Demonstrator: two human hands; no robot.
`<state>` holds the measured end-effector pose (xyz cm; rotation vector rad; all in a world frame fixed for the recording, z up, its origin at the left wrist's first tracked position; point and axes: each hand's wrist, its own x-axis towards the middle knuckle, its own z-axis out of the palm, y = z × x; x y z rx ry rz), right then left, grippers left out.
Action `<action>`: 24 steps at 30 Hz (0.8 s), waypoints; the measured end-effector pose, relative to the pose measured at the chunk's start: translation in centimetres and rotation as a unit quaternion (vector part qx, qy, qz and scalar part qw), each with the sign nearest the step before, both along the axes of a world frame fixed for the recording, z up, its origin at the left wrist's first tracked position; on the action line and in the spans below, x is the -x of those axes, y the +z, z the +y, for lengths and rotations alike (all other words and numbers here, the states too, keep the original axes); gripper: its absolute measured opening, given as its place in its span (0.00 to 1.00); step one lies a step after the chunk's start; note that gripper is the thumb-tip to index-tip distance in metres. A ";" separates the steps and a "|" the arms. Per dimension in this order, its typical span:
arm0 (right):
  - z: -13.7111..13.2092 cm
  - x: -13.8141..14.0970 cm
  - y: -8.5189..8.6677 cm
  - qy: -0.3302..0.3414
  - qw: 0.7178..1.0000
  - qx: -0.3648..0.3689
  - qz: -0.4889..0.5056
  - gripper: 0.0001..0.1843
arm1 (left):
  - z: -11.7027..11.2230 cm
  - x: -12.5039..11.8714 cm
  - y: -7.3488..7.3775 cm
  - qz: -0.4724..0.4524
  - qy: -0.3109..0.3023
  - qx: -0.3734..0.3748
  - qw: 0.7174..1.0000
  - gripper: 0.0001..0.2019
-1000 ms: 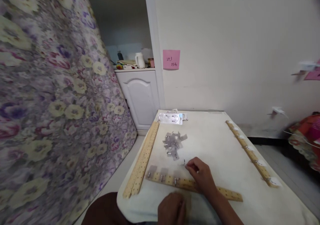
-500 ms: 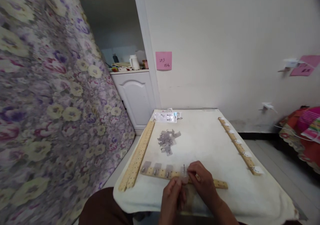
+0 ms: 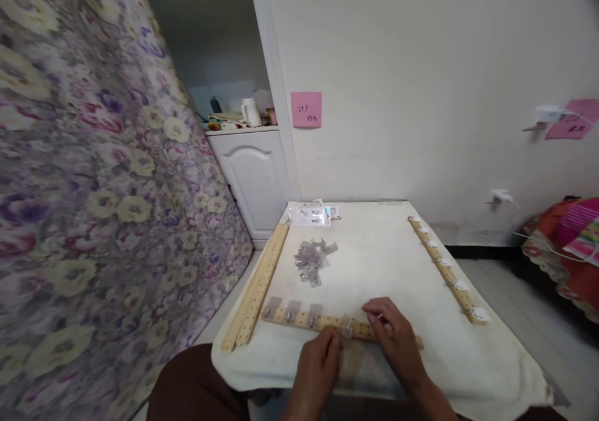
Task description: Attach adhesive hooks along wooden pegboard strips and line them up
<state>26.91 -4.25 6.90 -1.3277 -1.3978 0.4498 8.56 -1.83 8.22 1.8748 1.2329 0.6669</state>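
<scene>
My left hand [image 3: 321,357] is closed at the near edge of a perforated wooden strip [image 3: 330,323], pinching the edge of a small clear plastic bag [image 3: 347,326]. The bag lies across the strip. To its right, my right hand [image 3: 393,330] is closed over the strip's right part, with a small shiny metal piece [image 3: 380,315] at its fingertips; its exact kind is too small to make out. Several small bags with metal pieces [image 3: 291,312] lie along the strip's left half. Beyond them is a pile of similar bags [image 3: 311,260].
Two perforated wooden strips [image 3: 257,284] lie along the table's left side. Another strip [image 3: 447,272] with several white-tagged pieces runs along the right. A printed clear package [image 3: 309,216] sits at the back of the cloth-covered table [image 3: 374,252]. A floral curtain [image 3: 116,221] hangs at left.
My right hand has moved right, away from the bag, with the small metal piece in its fingers. The bag has come down onto the strip beside my left hand.
</scene>
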 end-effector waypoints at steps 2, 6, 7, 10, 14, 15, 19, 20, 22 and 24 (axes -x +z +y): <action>0.2 0.3 0.7 0.048 0.998 -0.010 -0.033 0.08 | -0.1 -0.1 0.7 0.082 -0.017 -0.048 0.995 0.13; 0.4 1.4 1.2 0.113 0.991 0.013 -0.068 0.07 | -0.1 -0.3 1.6 0.130 -0.041 -0.074 0.988 0.12; 0.4 1.5 1.2 0.111 0.991 0.026 -0.067 0.06 | -0.1 -0.2 1.7 0.125 -0.042 -0.074 0.988 0.12; 0.3 1.7 1.1 0.089 0.992 0.075 -0.041 0.04 | 0.2 -0.1 1.9 0.105 -0.039 -0.072 0.991 0.13; 0.2 1.5 1.0 0.103 0.984 0.142 0.031 0.03 | 0.7 -0.3 1.9 0.066 -0.024 -0.061 0.996 0.13; 0.2 1.5 1.0 0.113 0.980 0.155 0.045 0.03 | 0.8 -0.4 1.8 0.059 -0.020 -0.055 0.997 0.13; 0.1 1.3 0.7 0.138 0.971 0.184 0.067 0.03 | 1.0 -0.8 1.3 0.041 -0.018 -0.034 0.998 0.13; 0.1 1.3 0.7 0.142 0.969 0.190 0.073 0.02 | 1.0 -0.9 1.2 0.035 -0.021 -0.029 0.999 0.14; 0.1 1.3 0.5 0.154 0.963 0.202 0.088 0.01 | 0.9 -1.0 1.0 0.025 -0.027 -0.017 0.999 0.15; 0.1 1.3 0.3 0.161 0.961 0.205 0.097 0.03 | 0.9 -0.9 0.9 0.008 -0.022 -0.014 1.000 0.17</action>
